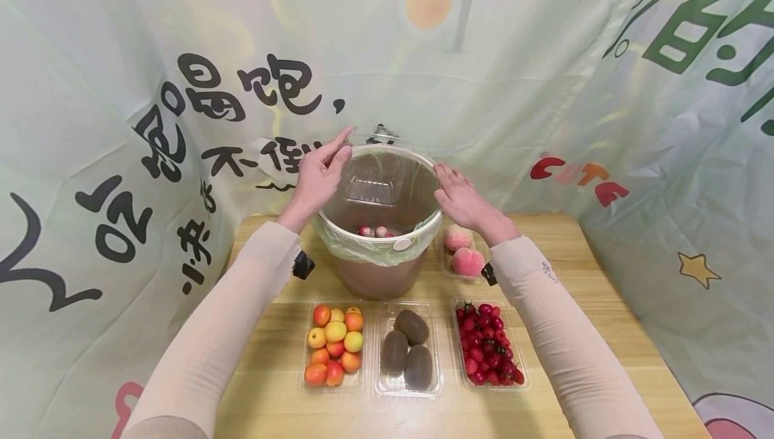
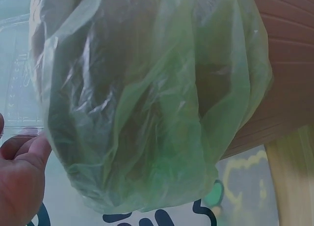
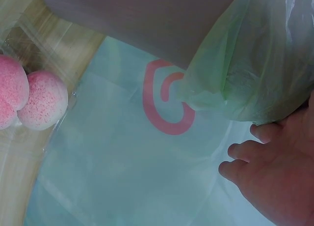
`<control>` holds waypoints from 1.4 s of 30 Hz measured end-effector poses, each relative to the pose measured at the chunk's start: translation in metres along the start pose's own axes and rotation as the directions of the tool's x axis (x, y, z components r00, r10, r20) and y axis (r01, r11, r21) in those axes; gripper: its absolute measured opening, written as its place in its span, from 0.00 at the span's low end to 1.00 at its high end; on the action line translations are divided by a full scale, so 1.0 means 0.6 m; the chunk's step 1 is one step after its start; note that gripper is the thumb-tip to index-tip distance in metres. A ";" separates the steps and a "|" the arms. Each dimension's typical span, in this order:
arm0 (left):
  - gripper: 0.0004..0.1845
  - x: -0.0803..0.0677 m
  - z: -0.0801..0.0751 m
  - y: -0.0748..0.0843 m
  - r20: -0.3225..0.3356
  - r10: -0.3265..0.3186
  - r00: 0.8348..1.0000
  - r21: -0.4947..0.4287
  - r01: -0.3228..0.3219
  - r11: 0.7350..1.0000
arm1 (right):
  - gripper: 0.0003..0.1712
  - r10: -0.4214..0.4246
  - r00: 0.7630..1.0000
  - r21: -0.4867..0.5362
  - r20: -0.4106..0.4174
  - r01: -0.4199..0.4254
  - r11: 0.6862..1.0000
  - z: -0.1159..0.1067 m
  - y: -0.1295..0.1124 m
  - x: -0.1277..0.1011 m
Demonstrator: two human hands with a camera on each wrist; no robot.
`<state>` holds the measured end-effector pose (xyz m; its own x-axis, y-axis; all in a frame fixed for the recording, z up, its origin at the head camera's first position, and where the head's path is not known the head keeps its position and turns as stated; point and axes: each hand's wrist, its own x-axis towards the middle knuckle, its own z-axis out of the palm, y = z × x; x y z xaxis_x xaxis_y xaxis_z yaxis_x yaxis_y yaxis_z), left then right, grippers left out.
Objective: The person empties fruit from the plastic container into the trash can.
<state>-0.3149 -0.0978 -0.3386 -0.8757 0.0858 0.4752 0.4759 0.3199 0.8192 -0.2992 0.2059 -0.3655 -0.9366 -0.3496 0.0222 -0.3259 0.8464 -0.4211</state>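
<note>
A staged set rather than a lived-in room: printed cloth banners with cartoon lettering hang behind and beside the hands, closing in a small wooden desk of boxed fruit.

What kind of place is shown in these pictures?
Probably a staged indoor corner, not a real kitchen: printed cloth backdrops enclose a small wooden table with a lined bin and trays of fruit, such as kiwis.
</note>
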 end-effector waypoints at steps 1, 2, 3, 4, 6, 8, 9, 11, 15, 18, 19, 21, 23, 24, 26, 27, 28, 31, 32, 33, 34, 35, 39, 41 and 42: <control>0.23 0.001 -0.001 0.000 -0.004 0.000 1.000 -0.003 0.000 1.000 | 0.39 0.000 1.000 0.000 0.000 0.000 1.000 0.000 0.000 0.000; 0.23 0.001 -0.002 0.000 -0.008 -0.003 1.000 -0.008 0.003 1.000 | 0.39 -0.001 1.000 0.000 0.000 0.001 1.000 0.000 0.000 0.000; 0.23 0.002 -0.003 0.000 -0.012 -0.005 1.000 -0.013 0.005 1.000 | 0.39 0.000 1.000 -0.001 0.000 0.000 1.000 0.000 0.000 0.000; 0.23 0.003 -0.004 0.000 -0.017 -0.009 1.000 -0.017 0.009 1.000 | 0.39 0.000 1.000 -0.001 -0.001 0.000 1.000 0.000 0.000 0.000; 0.23 0.005 -0.006 0.000 -0.024 -0.024 0.999 -0.031 0.023 0.999 | 0.40 0.001 1.000 0.000 0.000 -0.001 1.000 0.001 0.000 0.000; 0.23 0.007 -0.010 0.000 -0.028 -0.045 0.999 -0.045 0.044 0.998 | 0.40 0.002 1.000 0.000 0.000 -0.002 1.000 0.001 0.000 0.000; 0.24 0.008 -0.012 0.000 -0.028 -0.057 0.998 -0.051 0.056 0.997 | 0.40 0.002 1.000 0.001 0.000 -0.002 1.000 0.001 0.000 0.000; 0.24 0.009 -0.016 0.002 -0.031 -0.072 0.997 -0.058 0.070 0.996 | 0.40 0.000 1.000 0.003 0.000 0.000 1.000 0.001 0.001 0.000; 0.24 0.012 -0.024 0.005 -0.032 -0.083 0.996 -0.098 0.079 0.992 | 0.39 -0.004 1.000 0.004 -0.001 0.004 1.000 0.000 0.001 0.001; 0.25 0.014 -0.030 0.008 -0.035 -0.106 0.994 -0.146 0.100 0.984 | 0.40 -0.001 1.000 0.000 -0.002 0.001 1.000 0.000 0.001 0.000; 0.25 0.016 -0.033 0.009 -0.036 -0.120 0.992 -0.153 0.113 0.982 | 0.40 0.000 1.000 -0.001 -0.003 0.000 1.000 0.000 0.001 0.000; 0.25 0.020 -0.042 0.013 -0.044 -0.156 0.987 -0.158 0.147 0.976 | 0.40 0.002 1.000 -0.002 -0.003 -0.002 1.000 0.000 0.000 -0.001; 0.24 0.025 -0.055 0.018 -0.057 -0.206 0.977 -0.139 0.196 0.971 | 0.41 0.003 1.000 -0.003 -0.002 -0.003 1.000 0.000 0.000 -0.001; 0.24 0.028 -0.062 0.021 -0.062 -0.228 0.972 -0.129 0.219 0.967 | 0.41 0.002 1.000 -0.003 -0.001 -0.002 1.000 0.000 -0.001 -0.001; 0.23 0.032 -0.079 0.028 -0.081 -0.264 0.961 -0.090 0.257 0.962 | 0.41 0.002 1.000 -0.003 0.002 -0.002 1.000 -0.001 -0.001 -0.001; 0.23 0.033 -0.088 0.031 -0.084 -0.279 0.957 -0.074 0.274 0.959 | 0.41 0.002 1.000 -0.002 0.003 -0.002 1.000 -0.001 -0.001 -0.001; 0.23 0.035 -0.096 0.035 -0.083 -0.297 0.951 -0.071 0.292 0.954 | 0.40 0.001 1.000 0.001 0.004 -0.001 1.000 -0.001 -0.001 -0.001; 0.25 0.035 -0.118 0.041 -0.064 -0.317 0.946 -0.055 0.314 0.948 | 0.40 0.003 1.000 0.007 0.003 -0.003 1.000 -0.002 0.000 -0.001; 0.25 0.035 -0.123 0.042 -0.054 -0.328 0.943 -0.062 0.325 0.944 | 0.40 0.002 1.000 0.008 0.002 -0.002 1.000 -0.002 0.001 -0.001; 0.25 0.034 -0.128 0.042 -0.044 -0.339 0.940 -0.071 0.336 0.939 | 0.39 0.002 1.000 0.010 0.000 -0.002 1.000 -0.003 0.001 -0.001; 0.26 0.033 -0.132 0.042 -0.037 -0.353 0.935 -0.078 0.349 0.934 | 0.39 0.001 1.000 0.009 -0.003 -0.001 1.000 -0.003 0.001 -0.001; 0.26 0.032 -0.135 0.041 -0.033 -0.360 0.932 -0.078 0.357 0.931 | 0.39 -0.001 1.000 0.009 -0.004 0.001 1.000 -0.003 0.001 0.000; 0.27 0.027 -0.145 0.037 -0.018 -0.388 0.921 -0.068 0.386 0.920 | 0.40 -0.005 1.000 -0.001 -0.004 0.005 1.000 -0.001 0.002 0.001; 0.27 0.025 -0.150 0.034 -0.006 -0.391 0.920 -0.050 0.390 0.919 | 0.40 -0.007 1.000 -0.002 -0.001 0.007 1.000 0.000 0.002 0.001; 0.27 0.023 -0.153 0.033 -0.001 -0.391 0.920 -0.041 0.391 0.919 | 0.40 -0.006 1.000 -0.003 0.001 0.006 1.000 0.001 0.002 0.001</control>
<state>-0.3100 -0.1767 -0.2863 -0.9920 -0.0471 0.1169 0.0985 0.2886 0.9524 -0.3001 0.2067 -0.3665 -0.9344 -0.3554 0.0242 -0.3324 0.8454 -0.4181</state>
